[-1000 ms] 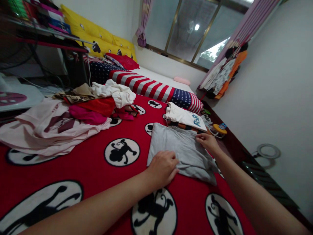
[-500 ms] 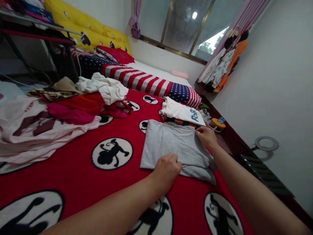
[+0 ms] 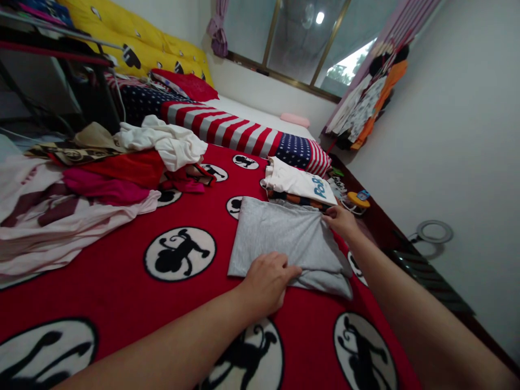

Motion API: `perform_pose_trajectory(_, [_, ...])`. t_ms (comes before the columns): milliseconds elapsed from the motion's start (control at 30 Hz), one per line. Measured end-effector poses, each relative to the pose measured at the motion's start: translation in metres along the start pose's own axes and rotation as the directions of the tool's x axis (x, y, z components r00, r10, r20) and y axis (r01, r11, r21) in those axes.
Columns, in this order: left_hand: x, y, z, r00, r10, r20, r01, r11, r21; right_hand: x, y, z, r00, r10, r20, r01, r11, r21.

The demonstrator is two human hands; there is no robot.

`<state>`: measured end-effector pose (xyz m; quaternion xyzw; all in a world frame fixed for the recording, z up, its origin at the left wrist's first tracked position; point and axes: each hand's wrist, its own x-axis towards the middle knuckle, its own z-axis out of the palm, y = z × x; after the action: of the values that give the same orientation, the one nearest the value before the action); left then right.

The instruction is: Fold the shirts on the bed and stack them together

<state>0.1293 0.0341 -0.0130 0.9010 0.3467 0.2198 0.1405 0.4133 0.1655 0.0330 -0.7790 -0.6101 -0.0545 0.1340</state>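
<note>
Blue letters that seem to read "PoP" stand on the white folded shirt (image 3: 298, 181), near its right-hand end, printed at a slant. The last letter runs to the shirt's edge, so the reading is not certain. No other writing, brand mark or number can be read anywhere.

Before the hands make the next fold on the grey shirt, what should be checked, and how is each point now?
1. Left hand on the near edge of the grey shirt: ok.
2. Right hand grips the far right corner: ok.
3. Shirt lies flat on the red blanket: mostly ok, right side bunched.
4. Folded stack is apart from the shirt: not ok, it touches the far edge.
5. Loose clothes pile is clear of the shirt: ok.
6. Sleeves tucked under: cannot tell.
</note>
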Motion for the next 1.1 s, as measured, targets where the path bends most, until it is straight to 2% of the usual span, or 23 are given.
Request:
perform_pose_trajectory(67, [0.001,-0.001,0.0,1.0,0.002,0.011,-0.002,1.0,-0.002,-0.016,0.017,-0.023,0.999,0.001,0.045,0.0,1.0,-0.015])
perform_pose_trajectory(133, [0.002,-0.002,0.0,1.0,0.005,0.014,-0.005,1.0,-0.005,-0.041,0.035,-0.042,0.984,0.007,0.18,0.001,0.999,-0.045])
perform_pose_trajectory(200, [0.003,-0.003,0.001,1.0,0.006,0.005,-0.006,1.0,-0.01,-0.07,0.047,-0.052,0.934,0.016,0.358,-0.005,0.999,-0.032])
perform_pose_trajectory(267, [0.004,-0.004,0.002,1.0,0.005,-0.002,-0.006,1.0,-0.014,-0.098,0.053,-0.053,0.892,-0.022,0.452,-0.008,0.998,0.065])
perform_pose_trajectory(333, [0.004,-0.005,0.002,1.0,-0.002,-0.001,0.002,1.0,-0.027,-0.119,0.053,-0.048,0.898,-0.074,0.434,-0.012,0.981,0.192])
perform_pose_trajectory(400, [0.004,-0.006,0.003,1.0,-0.013,-0.001,0.013,0.999,-0.049,-0.132,0.052,-0.043,0.933,-0.061,0.355,-0.03,0.969,0.246])
perform_pose_trajectory(467, [0.003,-0.007,0.004,1.0,-0.019,-0.004,0.019,0.997,-0.072,-0.136,0.053,-0.04,0.952,0.007,0.306,-0.065,0.982,0.178])
perform_pose_trajectory(533, [0.002,-0.006,0.005,1.0,-0.026,-0.011,0.025,0.996,-0.087,-0.136,0.053,-0.042,0.949,0.075,0.308,-0.089,0.996,0.03])
perform_pose_trajectory(600, [0.0,-0.003,0.004,0.999,-0.038,-0.026,0.035,0.993,-0.115,-0.134,0.047,-0.046,0.959,0.112,0.26,-0.086,0.99,-0.108])
perform_pose_trajectory(667, [0.0,-0.002,-0.001,0.999,-0.035,-0.013,0.032,0.977,-0.212,-0.135,0.029,-0.051,0.991,0.069,0.112,-0.051,0.986,-0.162])
perform_pose_trajectory(733, [-0.001,-0.005,-0.012,0.997,-0.059,0.04,0.07,0.906,-0.418,-0.141,-0.001,-0.053,0.998,-0.066,-0.023,0.063,0.992,-0.106])
perform_pose_trajectory(767, [-0.002,-0.009,-0.02,0.993,-0.104,0.059,0.12,0.838,-0.532,-0.146,-0.02,-0.053,0.987,-0.154,-0.044,0.152,0.987,-0.045])
perform_pose_trajectory(833, [-0.006,-0.025,-0.038,0.962,-0.272,0.014,0.205,0.686,-0.698,-0.158,-0.061,-0.048,0.937,-0.348,0.015,0.344,0.932,0.114])
perform_pose_trajectory(867, [-0.01,-0.036,-0.046,0.924,-0.377,-0.057,0.216,0.641,-0.737,-0.164,-0.083,-0.045,0.909,-0.411,0.065,0.396,0.903,0.167])
perform_pose_trajectory(900, [-0.015,-0.049,-0.053,0.87,-0.467,-0.155,0.208,0.634,-0.745,-0.168,-0.104,-0.041,0.889,-0.442,0.119,0.417,0.889,0.191])
perform_pose_trajectory(933, [-0.021,-0.062,-0.058,0.808,-0.531,-0.256,0.199,0.655,-0.729,-0.171,-0.124,-0.038,0.879,-0.443,0.174,0.413,0.892,0.183])
perform_pose_trajectory(1000, [-0.033,-0.088,-0.062,0.697,-0.616,-0.366,0.245,0.685,-0.686,-0.172,-0.159,-0.033,0.893,-0.376,0.248,0.361,0.927,0.103])
perform_pose_trajectory(1033, [-0.038,-0.098,-0.061,0.662,-0.646,-0.379,0.269,0.677,-0.685,-0.169,-0.174,-0.031,0.907,-0.325,0.269,0.324,0.945,0.049])
perform_pose_trajectory(1100, [-0.043,-0.112,-0.057,0.642,-0.671,-0.372,0.289,0.661,-0.693,-0.159,-0.2,-0.028,0.927,-0.246,0.283,0.269,0.962,-0.045])
